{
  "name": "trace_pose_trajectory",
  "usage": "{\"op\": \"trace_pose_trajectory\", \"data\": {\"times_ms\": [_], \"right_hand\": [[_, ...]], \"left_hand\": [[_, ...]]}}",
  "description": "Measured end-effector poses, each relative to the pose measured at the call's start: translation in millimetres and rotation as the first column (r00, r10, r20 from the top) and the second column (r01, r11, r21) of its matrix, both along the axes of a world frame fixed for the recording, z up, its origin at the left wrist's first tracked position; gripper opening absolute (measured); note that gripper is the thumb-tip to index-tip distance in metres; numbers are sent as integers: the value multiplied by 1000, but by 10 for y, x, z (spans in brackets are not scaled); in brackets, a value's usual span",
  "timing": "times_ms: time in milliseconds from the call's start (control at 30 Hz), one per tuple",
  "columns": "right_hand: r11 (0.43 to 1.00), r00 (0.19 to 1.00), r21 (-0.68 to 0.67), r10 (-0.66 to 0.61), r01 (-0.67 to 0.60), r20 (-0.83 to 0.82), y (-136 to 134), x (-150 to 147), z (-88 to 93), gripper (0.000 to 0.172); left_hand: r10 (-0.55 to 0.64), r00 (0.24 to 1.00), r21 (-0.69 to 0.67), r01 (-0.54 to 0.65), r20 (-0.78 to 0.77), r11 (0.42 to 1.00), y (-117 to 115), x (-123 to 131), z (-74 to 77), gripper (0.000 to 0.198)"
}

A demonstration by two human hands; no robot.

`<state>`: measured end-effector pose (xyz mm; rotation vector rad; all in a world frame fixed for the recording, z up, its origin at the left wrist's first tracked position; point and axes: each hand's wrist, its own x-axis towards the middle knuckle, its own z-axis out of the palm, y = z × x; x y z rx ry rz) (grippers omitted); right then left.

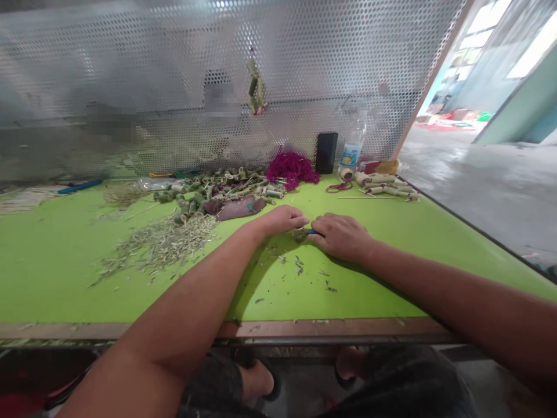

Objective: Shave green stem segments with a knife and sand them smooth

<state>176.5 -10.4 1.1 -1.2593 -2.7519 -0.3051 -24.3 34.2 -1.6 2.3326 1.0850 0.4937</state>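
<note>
My left hand (pixel 282 220) and my right hand (pixel 339 235) meet near the middle of the green tabletop (pixel 65 273), knuckles up. Between them is a small greenish-brown plant piece (pixel 299 234), pinched by my left hand as far as I can see. A blue-handled tool (pixel 312 231) pokes out of my right hand, with most of it hidden by my fingers. Scattered green scraps (pixel 298 264) lie just below my hands. To the left of my left wrist is a heap of shredded plant strips (pixel 159 247).
Cut green stem segments (pixel 209 188) and a brown pad (pixel 237 208) lie beyond my hands. Magenta fibre (pixel 291 168), a black phone (pixel 326 152), a plastic bottle (pixel 353 145) and pale rolled pieces (pixel 383 186) line the back, against a perforated metal panel (pixel 130 58).
</note>
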Motion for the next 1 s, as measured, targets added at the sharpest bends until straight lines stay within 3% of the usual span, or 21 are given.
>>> {"op": "trace_pose_trajectory", "data": {"times_ms": [333,567,1000], "right_hand": [[997,996,-10,74,-74,39,0,0,-30,35],[996,995,74,-45,51,-90,0,67,-7,34],[996,995,1,87,-87,56,62,38,-40,35]], "left_hand": [[6,999,-12,-5,51,1000,23,5,-33,44],[-11,999,-28,13,51,1000,13,7,-5,44],[-23,999,-10,23,29,1000,34,-4,-25,43]]}}
